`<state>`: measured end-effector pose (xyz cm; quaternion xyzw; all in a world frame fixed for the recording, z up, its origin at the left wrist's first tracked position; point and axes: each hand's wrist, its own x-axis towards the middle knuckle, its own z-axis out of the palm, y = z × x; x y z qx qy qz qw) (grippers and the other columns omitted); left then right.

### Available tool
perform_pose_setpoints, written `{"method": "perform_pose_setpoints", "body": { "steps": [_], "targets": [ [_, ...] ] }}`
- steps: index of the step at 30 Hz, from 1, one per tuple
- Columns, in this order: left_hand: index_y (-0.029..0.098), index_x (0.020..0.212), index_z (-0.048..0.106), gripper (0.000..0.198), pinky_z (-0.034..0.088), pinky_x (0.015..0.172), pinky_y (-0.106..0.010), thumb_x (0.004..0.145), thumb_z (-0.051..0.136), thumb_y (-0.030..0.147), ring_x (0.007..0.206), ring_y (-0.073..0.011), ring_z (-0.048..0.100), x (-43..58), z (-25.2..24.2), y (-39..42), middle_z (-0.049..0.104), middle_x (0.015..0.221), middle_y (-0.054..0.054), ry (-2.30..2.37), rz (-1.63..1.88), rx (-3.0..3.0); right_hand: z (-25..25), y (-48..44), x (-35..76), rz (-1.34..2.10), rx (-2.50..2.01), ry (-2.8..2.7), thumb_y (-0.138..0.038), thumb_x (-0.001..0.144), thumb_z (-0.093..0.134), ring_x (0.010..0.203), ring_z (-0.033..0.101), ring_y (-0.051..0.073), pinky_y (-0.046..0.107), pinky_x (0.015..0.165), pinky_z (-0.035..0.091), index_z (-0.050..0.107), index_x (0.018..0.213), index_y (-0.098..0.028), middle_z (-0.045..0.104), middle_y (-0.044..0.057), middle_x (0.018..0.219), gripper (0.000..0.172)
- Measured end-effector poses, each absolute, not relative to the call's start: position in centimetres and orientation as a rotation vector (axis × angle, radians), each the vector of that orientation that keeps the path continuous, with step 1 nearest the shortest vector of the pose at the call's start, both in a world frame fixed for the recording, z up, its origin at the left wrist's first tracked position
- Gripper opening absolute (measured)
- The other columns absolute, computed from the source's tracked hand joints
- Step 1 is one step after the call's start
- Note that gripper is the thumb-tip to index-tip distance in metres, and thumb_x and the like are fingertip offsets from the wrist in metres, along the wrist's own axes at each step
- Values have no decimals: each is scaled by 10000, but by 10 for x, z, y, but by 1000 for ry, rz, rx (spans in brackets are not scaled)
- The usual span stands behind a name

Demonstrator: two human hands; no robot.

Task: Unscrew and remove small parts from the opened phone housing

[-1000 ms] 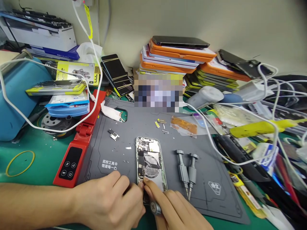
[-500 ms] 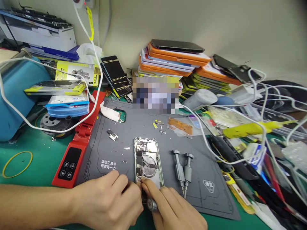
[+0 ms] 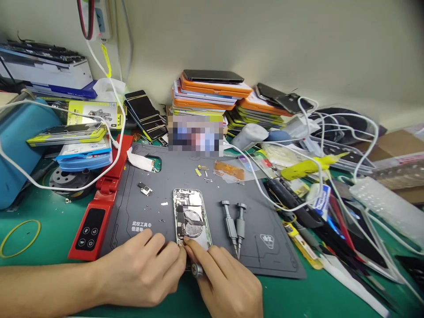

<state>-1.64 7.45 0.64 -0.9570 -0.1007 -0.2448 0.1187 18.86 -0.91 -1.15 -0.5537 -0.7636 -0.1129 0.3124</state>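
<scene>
An opened phone (image 3: 202, 221) lies on the grey work mat, its inner parts and a round coil bare. My right hand (image 3: 228, 278) is closed around a screwdriver (image 3: 197, 270), whose grey cap with a cross mark pokes out between thumb and fingers; its fingertips rest at the phone's lower part. Against the phone's lower left edge, my left hand (image 3: 149, 269) is curled in a pinch; whatever its fingertips hold is hidden. Right of the phone lie two grey screwdrivers (image 3: 234, 227), tips together. Loose small metal parts (image 3: 145, 189) are scattered left of the phone.
A red folding device (image 3: 91, 229) with touch buttons stands along the mat's left edge. White cables (image 3: 265, 201) loop over the mat's right side. Tools and packets, including a yellow-handled tool (image 3: 303, 168), crowd the right. Stacked orange boxes (image 3: 212, 86) stand by the wall.
The view has swung right, so everything sits further left in the picture. Both hands stay at the phone's lower end with nearly the same grip.
</scene>
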Motion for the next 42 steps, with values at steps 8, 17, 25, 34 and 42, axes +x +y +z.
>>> {"method": "perform_pose_setpoints", "body": {
  "steps": [8,17,25,34,42],
  "targets": [
    [89,1082,791,231,378,542,-391,956,713,267,627,-211,520,-16,5,76,614,838,-33,-292,-726,-2792,-12,-10,190,-319,-1442,-2061,-107,1140,489,610,551,149,316,619,409,737,1209,-108,629,5,690,258],
    [87,1115,779,250,360,561,-389,960,696,265,644,-208,514,-15,7,75,616,844,-35,-300,-704,-2798,-10,-10,194,-292,-1415,-2118,-20,1088,430,637,571,159,313,623,431,720,1250,-80,664,19,724,338],
    [113,1040,731,169,367,601,-381,970,688,261,673,-188,521,-16,5,75,637,853,-35,-303,-693,-2802,-9,-25,193,34,-1559,-1506,-264,1056,717,540,538,142,287,585,460,677,1464,-199,645,-30,690,415],
    [84,1099,760,247,327,565,-374,960,696,279,651,-182,511,-18,6,74,651,847,-43,-270,-697,-2748,3,-3,264,392,-1324,-484,-302,856,782,750,581,214,392,644,489,602,1574,-338,609,39,870,741],
    [63,1190,780,357,363,569,-354,976,687,332,695,-185,561,-19,12,73,694,917,-69,-227,-690,-2707,-17,-21,263,145,-1550,-797,-306,787,868,1031,772,325,642,1040,558,588,1478,-300,747,80,1079,746]
  ]
}}
